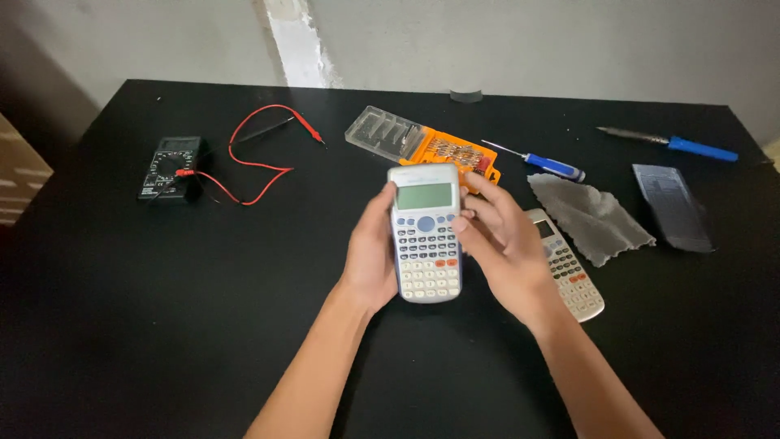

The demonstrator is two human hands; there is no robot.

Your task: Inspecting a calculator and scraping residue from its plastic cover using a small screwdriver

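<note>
The calculator is a tall, rounded slab of pale grey-white plastic, held upright above the black table between both hands. Its upper part carries a greenish-grey screen in a blue-grey surround; below sit a round blue pad, rows of small dark keys, then larger pale keys with two orange ones among them.

The left hand wraps the calculator's left edge, palm behind it and thumb lying along the side by the screen. The right hand grips the right edge, its fingertips curled onto the key face just under the screen.

Just beyond the right hand's wrist, partly hidden by it, a second calculator of similar pale plastic lies flat. Further right of that hand is a crumpled grey cloth, soft and creased, then a dark rectangular sleeve. Beyond the fingers lies an orange bit case with a clear ribbed lid, and right of it two blue-handled screwdrivers. Well to the left of the left hand rests a black multimeter with looping red leads.
</note>
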